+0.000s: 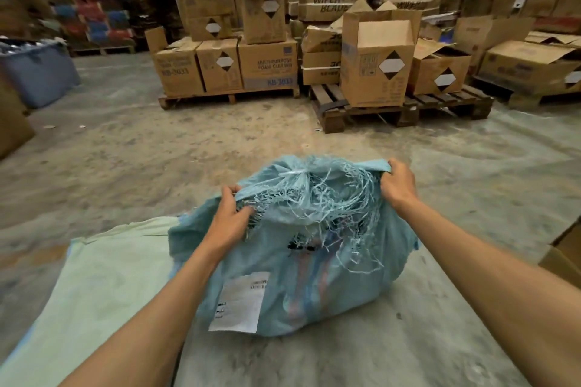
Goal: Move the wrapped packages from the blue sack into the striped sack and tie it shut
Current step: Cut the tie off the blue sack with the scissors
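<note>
A full blue woven sack (314, 286) stands on the concrete floor in front of me, with a white label on its side and frayed light-blue threads hanging from its mouth. My left hand (231, 217) grips the left edge of the sack's mouth. My right hand (397, 184) grips the right edge, holding the rim up. The mouth's far side is bunched and tied with a strip. What is inside the sack is hidden. A pale green sack (94, 292) lies flat on the floor to the left, partly under the blue one; I see no stripes on it.
Stacks of cardboard boxes (267, 66) on wooden pallets (402, 110) line the back. A blue-grey bin (37, 72) stands at the far left, with a box edge (12, 132) near it. Another carton (566, 254) is at the right edge. Bare concrete floor lies between.
</note>
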Demonstrator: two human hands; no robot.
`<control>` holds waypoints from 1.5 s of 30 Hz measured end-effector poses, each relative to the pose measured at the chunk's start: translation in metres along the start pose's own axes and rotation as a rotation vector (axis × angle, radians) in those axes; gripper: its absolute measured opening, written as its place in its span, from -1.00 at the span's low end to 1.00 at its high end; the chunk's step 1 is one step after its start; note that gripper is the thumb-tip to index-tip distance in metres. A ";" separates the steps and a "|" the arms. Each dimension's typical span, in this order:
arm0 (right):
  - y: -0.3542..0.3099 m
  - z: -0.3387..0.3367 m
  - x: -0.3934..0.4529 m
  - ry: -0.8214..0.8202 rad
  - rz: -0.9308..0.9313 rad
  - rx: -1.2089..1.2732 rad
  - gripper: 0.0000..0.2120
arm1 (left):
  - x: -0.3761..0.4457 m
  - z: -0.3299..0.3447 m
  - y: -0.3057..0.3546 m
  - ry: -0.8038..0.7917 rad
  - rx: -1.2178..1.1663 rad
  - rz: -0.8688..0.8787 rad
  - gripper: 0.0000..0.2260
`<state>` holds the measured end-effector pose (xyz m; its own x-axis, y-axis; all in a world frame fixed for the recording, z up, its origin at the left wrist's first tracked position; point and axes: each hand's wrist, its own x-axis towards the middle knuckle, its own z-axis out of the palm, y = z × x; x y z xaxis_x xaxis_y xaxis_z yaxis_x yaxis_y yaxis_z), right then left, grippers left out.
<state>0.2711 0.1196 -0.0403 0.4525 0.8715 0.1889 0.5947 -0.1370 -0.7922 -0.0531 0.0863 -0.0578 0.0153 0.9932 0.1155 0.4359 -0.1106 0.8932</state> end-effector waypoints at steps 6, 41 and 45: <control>0.038 -0.010 0.004 0.188 0.113 0.029 -0.68 | -0.015 0.043 -0.017 -0.154 0.525 0.103 -0.55; 0.070 0.013 -0.080 -0.379 -0.269 -0.368 -0.35 | -0.019 0.041 -0.067 -0.199 0.720 0.240 -0.47; 0.055 0.030 -0.110 -0.171 -0.410 -0.445 -0.35 | -0.024 0.037 -0.061 -0.238 0.678 0.226 -0.49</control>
<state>0.2336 0.0307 -0.1219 0.0384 0.9526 0.3017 0.9336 0.0735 -0.3508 -0.0470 0.0708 -0.1313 0.3312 0.9384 0.0984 0.8562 -0.3428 0.3865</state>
